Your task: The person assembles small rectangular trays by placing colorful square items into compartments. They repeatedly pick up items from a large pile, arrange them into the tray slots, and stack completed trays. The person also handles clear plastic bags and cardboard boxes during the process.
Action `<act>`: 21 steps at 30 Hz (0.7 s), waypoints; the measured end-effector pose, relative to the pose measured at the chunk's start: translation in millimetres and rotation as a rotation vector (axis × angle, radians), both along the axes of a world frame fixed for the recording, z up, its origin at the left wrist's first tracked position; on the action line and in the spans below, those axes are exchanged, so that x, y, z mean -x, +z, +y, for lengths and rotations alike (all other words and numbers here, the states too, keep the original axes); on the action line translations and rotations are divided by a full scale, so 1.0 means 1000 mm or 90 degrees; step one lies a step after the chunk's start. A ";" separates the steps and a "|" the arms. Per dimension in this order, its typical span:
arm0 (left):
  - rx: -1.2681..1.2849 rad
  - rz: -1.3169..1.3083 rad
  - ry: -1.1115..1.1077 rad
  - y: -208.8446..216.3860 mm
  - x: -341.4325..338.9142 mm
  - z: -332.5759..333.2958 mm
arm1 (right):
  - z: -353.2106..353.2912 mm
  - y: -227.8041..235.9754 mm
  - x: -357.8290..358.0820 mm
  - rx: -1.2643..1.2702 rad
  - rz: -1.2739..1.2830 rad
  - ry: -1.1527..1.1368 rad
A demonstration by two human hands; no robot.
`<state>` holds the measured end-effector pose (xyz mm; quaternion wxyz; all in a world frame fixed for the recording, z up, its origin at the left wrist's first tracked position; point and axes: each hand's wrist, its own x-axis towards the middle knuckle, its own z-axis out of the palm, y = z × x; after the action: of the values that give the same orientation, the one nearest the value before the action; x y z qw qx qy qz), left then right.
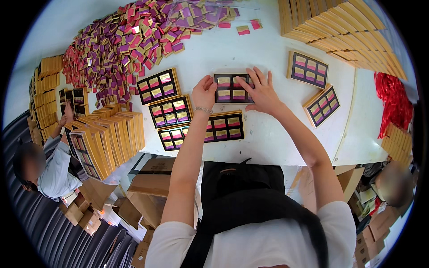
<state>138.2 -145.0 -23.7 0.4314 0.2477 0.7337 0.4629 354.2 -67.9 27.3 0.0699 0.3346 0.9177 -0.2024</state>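
A shallow box (226,88) lies on the white table in front of me. Pink and purple pieces with gold ends fill its dark compartments, and its top looks greyish, as if under a clear cover. With curled fingers, my left hand (204,93) grips the box's left edge; a bracelet circles that wrist. Spread out, the fingers of my right hand (262,91) rest on the box's right side and cover part of its contents. Near my left forearm sit similar filled boxes: an upper one (157,86), a middle one (170,111) and a lower one (225,127).
Two more filled boxes, one (308,69) above the other (321,105), lie to the right. A large heap of wrapped pieces (129,42) spreads at the far left. Stacked boxes (333,22), standing boxes (109,138) and red ribbons (393,105) surround the workspace. A co-worker (56,172) handles boxes at left.
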 end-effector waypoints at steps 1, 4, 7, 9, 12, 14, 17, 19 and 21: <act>-0.006 -0.008 0.017 0.002 -0.003 0.002 | 0.001 0.001 0.001 -0.010 -0.010 0.002; -0.012 0.047 0.047 -0.018 -0.011 0.013 | 0.016 0.015 0.001 -0.084 -0.095 0.031; -0.036 0.052 0.032 -0.019 -0.045 0.041 | 0.030 0.036 0.003 -0.058 -0.143 -0.065; -0.029 0.091 -0.011 -0.008 -0.075 0.059 | 0.056 0.055 0.026 -0.163 -0.124 -0.111; -0.006 0.002 -0.087 0.006 -0.099 0.068 | 0.119 0.031 0.069 -0.317 0.135 -0.160; -0.021 -0.055 -0.121 0.029 -0.105 0.048 | 0.156 0.014 0.106 -0.457 0.042 -0.133; -0.074 0.296 -0.501 0.078 -0.072 -0.005 | 0.237 -0.064 0.097 -0.689 -0.067 -0.159; 0.074 0.454 -0.665 0.103 -0.034 -0.052 | 0.234 -0.040 0.112 -0.443 0.014 -0.136; 0.123 0.550 -0.764 0.100 -0.021 -0.097 | 0.217 -0.021 0.097 -0.280 0.021 -0.111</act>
<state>159.4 -241.8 76.8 0.3030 0.7264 0.6142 -0.0575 257.3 149.6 6.5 -0.0371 0.4165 0.9084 -0.0083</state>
